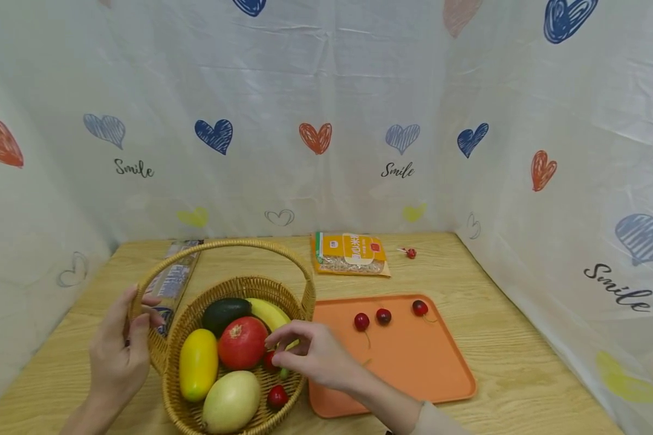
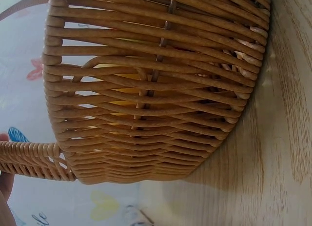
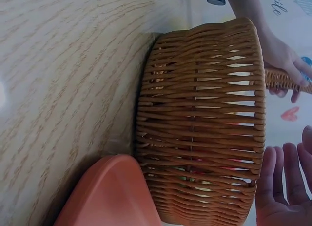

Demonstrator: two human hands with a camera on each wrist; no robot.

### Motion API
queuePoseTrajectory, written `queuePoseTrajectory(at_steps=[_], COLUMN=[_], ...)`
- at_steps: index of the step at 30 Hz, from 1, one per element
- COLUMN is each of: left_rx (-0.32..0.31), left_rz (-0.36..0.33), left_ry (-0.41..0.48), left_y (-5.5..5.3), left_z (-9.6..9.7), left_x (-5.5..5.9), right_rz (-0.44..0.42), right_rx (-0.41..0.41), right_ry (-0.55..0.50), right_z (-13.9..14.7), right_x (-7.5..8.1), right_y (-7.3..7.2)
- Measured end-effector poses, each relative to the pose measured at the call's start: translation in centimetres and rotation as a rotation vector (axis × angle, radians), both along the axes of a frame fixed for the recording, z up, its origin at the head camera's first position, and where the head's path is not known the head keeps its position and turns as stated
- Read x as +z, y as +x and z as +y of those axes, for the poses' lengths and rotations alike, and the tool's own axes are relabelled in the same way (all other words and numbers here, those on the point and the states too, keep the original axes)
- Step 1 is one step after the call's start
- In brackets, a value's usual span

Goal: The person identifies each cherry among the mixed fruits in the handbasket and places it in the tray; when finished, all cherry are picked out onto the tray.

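A wicker basket [image 1: 165, 386] holds a yellow oval fruit [image 1: 198, 365], a pale melon-like fruit [image 1: 232, 402], a red pomegranate [image 1: 243, 343], a dark green avocado-like fruit [image 1: 225, 315], a banana [image 1: 269, 313] and cherries, one cherry [image 1: 277, 397] near the right wall. On the left side, my left hand [image 1: 121, 347] grips the arched handle [image 1: 234, 243]. Inside the rim, my right hand [image 1: 318, 353] hovers with bent, loose fingers beside a partly hidden red cherry [image 1: 269, 362]. In the right wrist view the fingers [image 3: 291, 172] look spread, with nothing visible between them.
Right of the basket lies an orange tray [image 1: 413, 368] with three cherries [image 1: 383, 316] on it. Behind it are a yellow grain packet [image 1: 352, 254] and a small red lollipop [image 1: 410, 253]. Another packet [image 1: 175, 278] lies behind the handle at left. Heart-printed curtains surround the table.
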State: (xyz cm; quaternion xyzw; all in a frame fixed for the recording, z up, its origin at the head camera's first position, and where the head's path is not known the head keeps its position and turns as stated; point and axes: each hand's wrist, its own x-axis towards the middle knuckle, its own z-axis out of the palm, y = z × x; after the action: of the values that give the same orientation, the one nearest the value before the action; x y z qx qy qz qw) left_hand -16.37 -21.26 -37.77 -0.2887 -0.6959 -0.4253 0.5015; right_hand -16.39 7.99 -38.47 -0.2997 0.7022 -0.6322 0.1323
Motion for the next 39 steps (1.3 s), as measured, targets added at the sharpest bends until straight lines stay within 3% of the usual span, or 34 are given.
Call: queuePoseTrajectory(at_steps=[11, 18, 23, 27, 35, 39], left_rx=[-0.005, -0.006, -0.014, -0.014, -0.011, 0.003], left_rz=[-0.005, -0.008, 0.0, 0.003, 0.0, -0.007], left_ry=[-0.002, 0.004, 0.009, 0.012, 0.008, 0.001], left_y=[0.0, 0.1, 0.2, 0.1, 0.0, 0.0], left_z=[0.0, 0.0, 0.2, 0.2, 0.0, 0.1], left_x=[-0.1, -0.2, 0.0, 0.1, -0.1, -0.1], right_rz=[-0.027, 0.123, 0.141, 0.203, 0.542, 0.634], right_rx=[-0.076, -0.129, -0.154, -0.179, -0.202, -0.253], right_ry=[0.068, 0.166, 0.213, 0.351, 0.75, 0.93], right_z=[-0.4, -1.0, -1.3, -1.8, -3.4, -4.3], right_x=[0.4, -0.4, -0.1, 0.4, 0.7, 0.5], right_y=[-0.1, -0.3, -0.3, -0.5, -0.4, 0.0])
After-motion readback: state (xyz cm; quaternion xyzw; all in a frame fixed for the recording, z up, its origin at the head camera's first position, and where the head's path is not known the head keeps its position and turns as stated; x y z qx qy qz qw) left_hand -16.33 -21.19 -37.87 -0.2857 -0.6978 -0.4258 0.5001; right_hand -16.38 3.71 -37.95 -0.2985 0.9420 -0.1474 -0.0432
